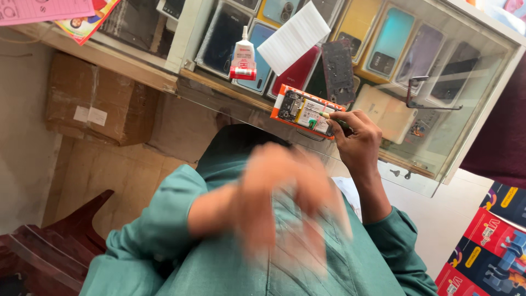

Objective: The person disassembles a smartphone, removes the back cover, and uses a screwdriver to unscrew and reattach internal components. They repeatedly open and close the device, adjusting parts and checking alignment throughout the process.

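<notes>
Bright daylight, motion-blurred left hand [285, 200]

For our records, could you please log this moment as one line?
right hand: tool tip on opened phone | left hand: blurred over lap, empty | glue tube: on glass

L hand [285, 203] motion-blurred, grip unreadable; tool tip under R fingers [350, 123] hidden; boxes [487, 246] cut off at edge.

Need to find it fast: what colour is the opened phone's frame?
Orange, on the opened phone at the right hand; head view shows it.
</notes>
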Demonstrator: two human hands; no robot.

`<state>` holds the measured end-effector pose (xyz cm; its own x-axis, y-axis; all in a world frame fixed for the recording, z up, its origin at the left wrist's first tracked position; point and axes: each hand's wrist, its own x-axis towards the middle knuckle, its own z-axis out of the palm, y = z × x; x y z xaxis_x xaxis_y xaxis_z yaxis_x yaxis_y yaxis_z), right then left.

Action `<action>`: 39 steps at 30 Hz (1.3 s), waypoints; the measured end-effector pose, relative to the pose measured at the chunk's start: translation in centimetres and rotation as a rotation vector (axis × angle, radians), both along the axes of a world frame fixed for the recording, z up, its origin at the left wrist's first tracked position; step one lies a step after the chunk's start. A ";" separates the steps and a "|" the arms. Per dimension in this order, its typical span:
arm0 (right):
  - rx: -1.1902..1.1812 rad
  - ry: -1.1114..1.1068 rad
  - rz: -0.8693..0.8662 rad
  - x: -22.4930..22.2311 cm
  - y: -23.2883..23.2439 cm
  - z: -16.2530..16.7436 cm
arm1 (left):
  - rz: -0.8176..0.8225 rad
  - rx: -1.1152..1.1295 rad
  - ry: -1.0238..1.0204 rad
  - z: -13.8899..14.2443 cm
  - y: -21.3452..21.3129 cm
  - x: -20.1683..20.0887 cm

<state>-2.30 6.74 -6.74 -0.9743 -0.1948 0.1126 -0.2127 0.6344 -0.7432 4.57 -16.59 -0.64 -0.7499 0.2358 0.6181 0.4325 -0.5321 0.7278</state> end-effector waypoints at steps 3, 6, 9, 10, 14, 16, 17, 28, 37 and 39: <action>0.038 0.012 0.030 -0.2 -0.5 -0.1 | -0.604 -0.112 -0.352 2.8 -0.4 4.3; 0.095 -0.002 0.048 -0.4 -0.9 0.0 | -0.717 -0.214 -0.409 3.6 -1.3 6.9; 0.084 0.028 0.085 -0.6 -1.4 0.0 | -0.732 -0.244 -0.406 2.7 -1.3 6.8; 0.093 0.019 0.088 -0.6 -1.5 0.1 | -0.739 -0.248 -0.403 2.4 -1.2 6.7; 0.110 0.017 0.098 -0.7 -1.8 0.1 | -0.753 -0.282 -0.377 2.0 -1.2 6.3; 0.093 0.011 0.113 -0.6 -2.0 0.1 | -0.748 -0.301 -0.365 2.3 -1.4 6.4; 0.072 0.009 0.121 -0.5 -2.1 0.1 | -0.745 -0.312 -0.359 2.4 -1.6 6.4; 0.174 0.009 0.181 -1.0 -2.8 1.0 | -0.413 -0.586 0.013 5.9 -1.4 3.3; 0.237 -0.012 0.250 -1.4 -3.4 1.9 | 0.439 -0.867 -0.102 -9.4 -3.7 -4.8; 0.250 -0.036 0.244 -1.3 -3.5 2.1 | 0.416 -0.941 -0.068 -11.8 -3.2 -5.0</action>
